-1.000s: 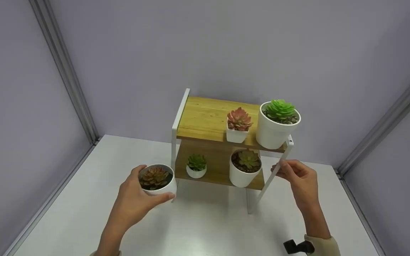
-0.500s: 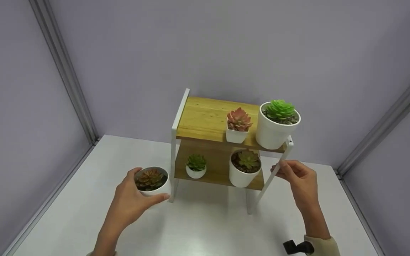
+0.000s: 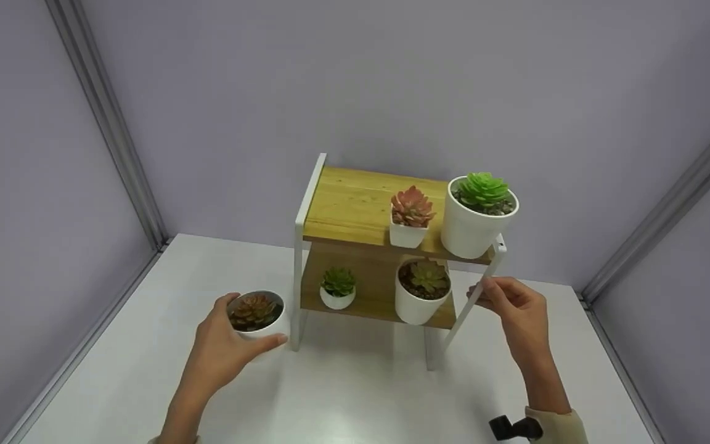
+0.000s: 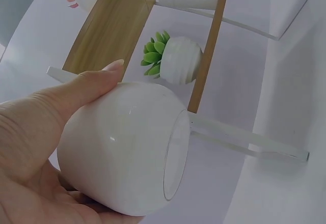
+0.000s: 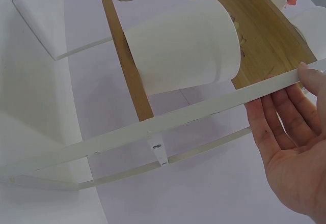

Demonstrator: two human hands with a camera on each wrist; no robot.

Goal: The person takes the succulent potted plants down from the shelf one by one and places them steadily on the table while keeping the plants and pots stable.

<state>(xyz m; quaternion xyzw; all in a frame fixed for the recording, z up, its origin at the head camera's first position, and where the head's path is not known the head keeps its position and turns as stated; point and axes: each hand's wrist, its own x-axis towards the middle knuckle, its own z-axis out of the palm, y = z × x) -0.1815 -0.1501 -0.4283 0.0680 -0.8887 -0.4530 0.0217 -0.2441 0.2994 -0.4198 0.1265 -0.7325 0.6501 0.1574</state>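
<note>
My left hand grips a round white pot with a brownish-red succulent, thumb on the near side and fingers curled round the far side. In the left wrist view the underside of this pot shows, clear of the table, beside the shelf's left leg. With thumb and fingers, my right hand pinches the white right front leg of the two-tier wooden plant shelf, just below the upper board.
On the upper board stand a pink succulent in a square pot and a bright green one in a large pot. The lower board carries a small green succulent and a larger potted one. Grey walls enclose the white table.
My left hand has moved a little to the left with the brownish-red succulent's pot, away from the shelf's left leg. My right hand stays on the right leg.
</note>
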